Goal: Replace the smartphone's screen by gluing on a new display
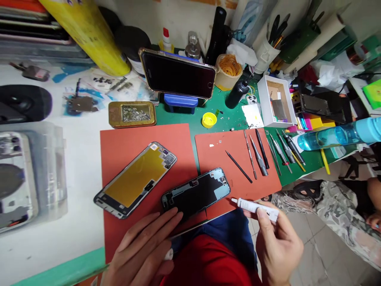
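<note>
My right hand (276, 242) holds a small white tube (257, 209) between thumb and fingers, its thin nozzle pointing left toward a dark phone screen part (198, 191). That part lies at a slant on the red mats. My left hand (145, 246) rests with long fingers extended, the fingertips at the part's lower left edge; a small white cap-like piece (168, 254) shows beside its fingers. To the left, a second phone screen part (135, 178) with a yellow back lies on the red mat (116, 139). The nozzle does not touch the dark part.
Tweezers and thin tools (258, 157) lie at the right. Behind the mats are a phone on a blue stand (181, 101), a gold tin (131, 114), a yellow cap (209, 120) and a white box (276, 101). A person in camouflage trousers (330, 206) sits at right.
</note>
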The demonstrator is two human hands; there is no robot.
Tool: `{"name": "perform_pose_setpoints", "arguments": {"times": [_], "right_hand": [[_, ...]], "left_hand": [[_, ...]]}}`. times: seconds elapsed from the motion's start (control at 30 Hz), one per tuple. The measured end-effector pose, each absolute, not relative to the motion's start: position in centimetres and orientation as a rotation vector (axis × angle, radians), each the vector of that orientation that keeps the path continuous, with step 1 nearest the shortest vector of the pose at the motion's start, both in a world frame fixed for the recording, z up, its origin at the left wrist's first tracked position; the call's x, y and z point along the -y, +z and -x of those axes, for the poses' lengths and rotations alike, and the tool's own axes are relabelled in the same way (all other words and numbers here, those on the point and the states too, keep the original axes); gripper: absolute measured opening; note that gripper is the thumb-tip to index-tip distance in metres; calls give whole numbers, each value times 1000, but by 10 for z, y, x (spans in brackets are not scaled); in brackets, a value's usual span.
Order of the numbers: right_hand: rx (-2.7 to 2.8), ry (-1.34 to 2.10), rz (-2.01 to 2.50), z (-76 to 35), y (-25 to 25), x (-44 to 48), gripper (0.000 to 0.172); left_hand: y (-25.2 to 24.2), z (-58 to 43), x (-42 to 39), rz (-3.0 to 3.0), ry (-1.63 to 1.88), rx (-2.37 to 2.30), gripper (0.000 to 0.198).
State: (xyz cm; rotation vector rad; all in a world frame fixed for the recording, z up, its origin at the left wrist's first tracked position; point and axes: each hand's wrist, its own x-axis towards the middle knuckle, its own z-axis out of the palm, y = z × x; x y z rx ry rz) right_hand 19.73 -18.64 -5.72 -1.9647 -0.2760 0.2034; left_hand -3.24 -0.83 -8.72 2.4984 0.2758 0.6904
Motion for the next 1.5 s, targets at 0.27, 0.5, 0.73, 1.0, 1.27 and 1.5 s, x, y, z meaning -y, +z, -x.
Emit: {"name": "perform_pose_setpoints", "arguments": {"times": [0.27, 0.5, 0.73, 1.0, 1.27, 1.5], "right_hand": [[-319, 887, 1281, -192, -57, 184, 31], [-379, 1012, 1122, -166, -53, 168, 45], [-312, 1008, 932, -160, -52, 156, 43], [-129, 1025, 1002, -198, -49, 132, 40], [-23, 1168, 1084, -236, -46, 103, 38], [-69, 1124, 1115, -234, -40, 134, 41]], "left_hand": [[-32, -9, 9, -2395, 634, -644, 16], [-19, -60, -20, -2248, 111, -957, 45], [-8, -86, -32, -2170, -84, -1044, 43], [-5, -71, -14, -1961, -4, -1055, 53], [-25, -54, -4, -1602, 223, -1119, 61], [-15, -46, -15, -1218, 475, -1080, 55]]}}
